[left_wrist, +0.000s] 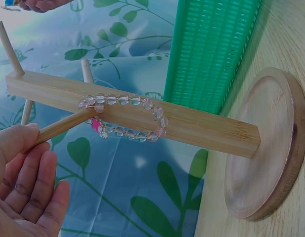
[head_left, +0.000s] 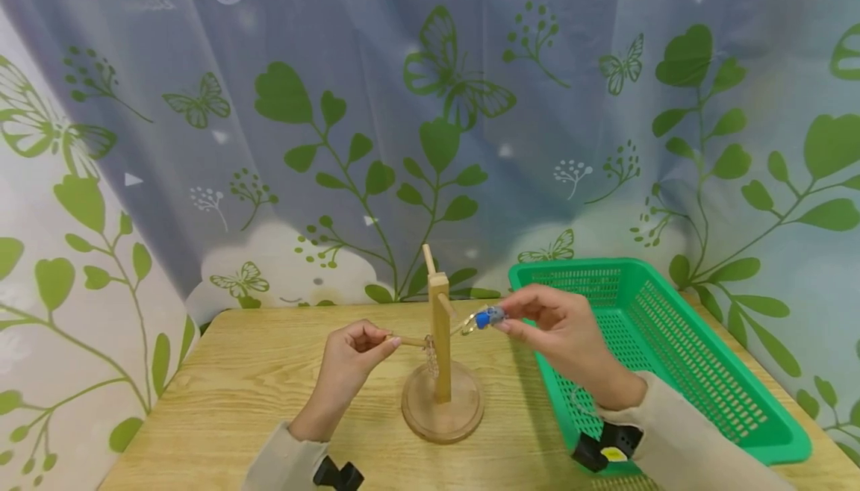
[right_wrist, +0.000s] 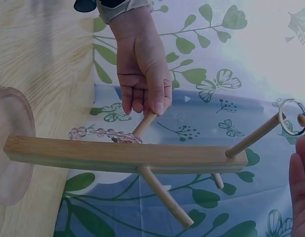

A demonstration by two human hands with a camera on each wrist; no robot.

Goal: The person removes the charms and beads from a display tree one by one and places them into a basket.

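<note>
- Head: We see the left hand pinching a peg of the wooden stand on the desk, a beaded bracelet hanging from that peg; the right hand pinches a blue-and-grey charm on a metal ring, fingertips partly covering it. Faint lettering on the curtain defeats us.
- Left wrist: The top edge cuts off right hand and charm; fingers hide the peg's tip.
- Right wrist: The ring meets the upper peg at its tip; around or beside, we cannot tell.
</note>
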